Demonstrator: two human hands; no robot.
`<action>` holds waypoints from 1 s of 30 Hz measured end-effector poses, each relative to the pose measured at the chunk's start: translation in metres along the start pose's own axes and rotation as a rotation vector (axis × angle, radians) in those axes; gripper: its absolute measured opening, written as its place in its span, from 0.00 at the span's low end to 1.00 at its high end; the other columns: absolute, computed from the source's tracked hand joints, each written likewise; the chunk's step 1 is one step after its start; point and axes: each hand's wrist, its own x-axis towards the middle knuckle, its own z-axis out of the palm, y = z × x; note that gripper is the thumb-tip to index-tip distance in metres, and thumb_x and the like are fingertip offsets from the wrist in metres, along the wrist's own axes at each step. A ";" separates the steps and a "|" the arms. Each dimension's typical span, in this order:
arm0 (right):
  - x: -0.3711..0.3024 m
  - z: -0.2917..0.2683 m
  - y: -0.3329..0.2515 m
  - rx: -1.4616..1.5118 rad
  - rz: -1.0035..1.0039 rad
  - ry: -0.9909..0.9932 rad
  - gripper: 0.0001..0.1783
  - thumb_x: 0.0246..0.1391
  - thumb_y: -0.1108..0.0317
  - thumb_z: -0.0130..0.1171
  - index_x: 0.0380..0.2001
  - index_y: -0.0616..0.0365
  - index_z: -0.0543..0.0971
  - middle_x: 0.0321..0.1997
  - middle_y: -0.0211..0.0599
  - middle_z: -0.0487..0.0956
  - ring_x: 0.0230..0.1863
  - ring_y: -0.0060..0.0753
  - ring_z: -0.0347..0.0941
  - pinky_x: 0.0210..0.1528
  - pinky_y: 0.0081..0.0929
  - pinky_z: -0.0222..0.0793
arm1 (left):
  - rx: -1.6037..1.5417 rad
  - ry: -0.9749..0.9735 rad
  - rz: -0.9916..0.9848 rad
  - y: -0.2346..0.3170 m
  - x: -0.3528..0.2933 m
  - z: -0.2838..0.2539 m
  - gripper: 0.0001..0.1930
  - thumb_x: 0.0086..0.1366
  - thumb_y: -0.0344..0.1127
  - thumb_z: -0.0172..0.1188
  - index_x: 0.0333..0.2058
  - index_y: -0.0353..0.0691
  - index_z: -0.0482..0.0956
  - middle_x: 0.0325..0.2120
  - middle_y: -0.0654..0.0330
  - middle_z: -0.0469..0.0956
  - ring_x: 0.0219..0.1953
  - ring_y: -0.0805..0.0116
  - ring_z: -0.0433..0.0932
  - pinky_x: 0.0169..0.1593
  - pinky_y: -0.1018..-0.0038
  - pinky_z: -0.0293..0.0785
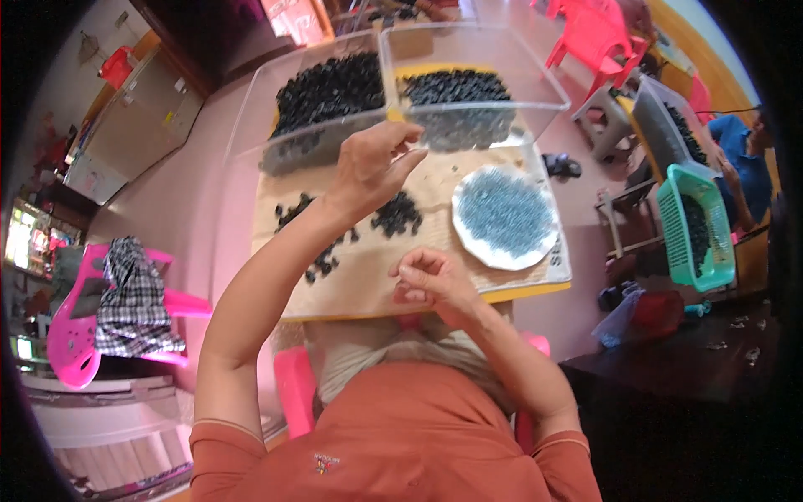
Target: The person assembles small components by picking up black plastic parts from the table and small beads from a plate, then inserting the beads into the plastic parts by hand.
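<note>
The left hand (372,165) is raised near the left clear rectangular plastic bin (249,134) and the right one (535,105), both w/ black pcs. inside; its thumb and index tips come close together. The right hand (439,284) is half curled near the front edge of the brown-covered surface (355,297). Whether these hands grasp a tiny pc., I cannot tell. A heap of small black pcs. (397,215) lies b/w them; loose black pcs. (322,266) lie more left, partly hidden by the left forearm (272,268). The white scalloped plate (502,262), w/ many tiny blue-grey parts (506,209), stands at right.

Poss. risk: the left forearm, if lowered too much, could sweep the loose pcs.; the right wrist, swung outward, could knock the plate and spill its parts, b/c the right edge is near. Bin walls limit reach at the far side; the freest room is the brown strip along the front edge.
</note>
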 end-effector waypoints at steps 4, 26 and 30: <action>0.001 0.010 0.000 -0.001 0.041 -0.062 0.08 0.60 0.67 0.66 0.37 0.57 0.78 0.44 0.30 0.80 0.37 0.19 0.78 0.41 0.19 0.79 | 0.129 -0.141 -0.092 -0.028 -0.087 -0.042 0.13 0.59 0.30 0.69 0.43 0.34 0.82 0.34 0.51 0.83 0.34 0.60 0.83 0.39 0.70 0.78; 0.007 0.009 0.026 -0.039 0.056 -0.101 0.06 0.60 0.70 0.65 0.37 0.58 0.78 0.43 0.34 0.80 0.35 0.22 0.78 0.33 0.15 0.73 | 0.438 -0.071 -0.097 -0.069 -0.183 -0.091 0.26 0.54 0.39 0.73 0.49 0.35 0.79 0.54 0.46 0.74 0.57 0.44 0.71 0.62 0.56 0.68; 0.005 0.011 0.024 -0.056 0.042 -0.051 0.06 0.61 0.71 0.64 0.37 0.58 0.78 0.43 0.35 0.80 0.35 0.22 0.78 0.33 0.16 0.72 | 0.409 -0.062 -0.160 -0.072 -0.192 -0.080 0.24 0.57 0.40 0.70 0.49 0.34 0.79 0.54 0.46 0.73 0.58 0.45 0.71 0.62 0.58 0.69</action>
